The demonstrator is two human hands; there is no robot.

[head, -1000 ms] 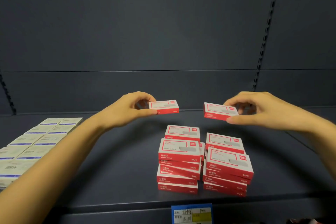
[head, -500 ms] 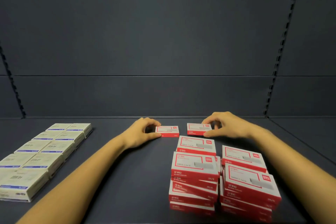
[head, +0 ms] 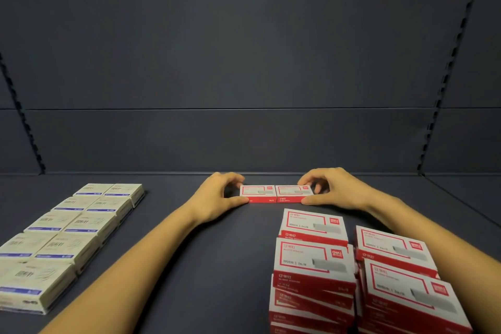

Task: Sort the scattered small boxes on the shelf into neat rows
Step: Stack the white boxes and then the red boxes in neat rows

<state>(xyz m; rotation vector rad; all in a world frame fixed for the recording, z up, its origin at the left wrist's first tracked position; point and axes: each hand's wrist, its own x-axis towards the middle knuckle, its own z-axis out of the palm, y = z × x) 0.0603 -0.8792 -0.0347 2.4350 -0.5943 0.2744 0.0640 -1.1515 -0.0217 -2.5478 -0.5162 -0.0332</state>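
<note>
The left hand point(head: 217, 198) pinches the left red box point(head: 257, 192) at its outer end, thumb against the front edge and curled fingers over the back edge. The right hand point(head: 336, 190) grips the right red box point(head: 294, 192) the same way at its own outer end. Both boxes lie flat on the shelf point(head: 189, 266) with their inner ends touching, making one straight line near the back wall point(head: 244, 141) and parallel to it. Nearer the front on the right stand the stacks of red boxes point(head: 314, 266), several layers tilted and out of line, with the right forearm close by their outer edge. A wide strip of dark shelf separates these from the pale boxes point(head: 81, 225), which lie in two tidy columns at the far left.
</note>
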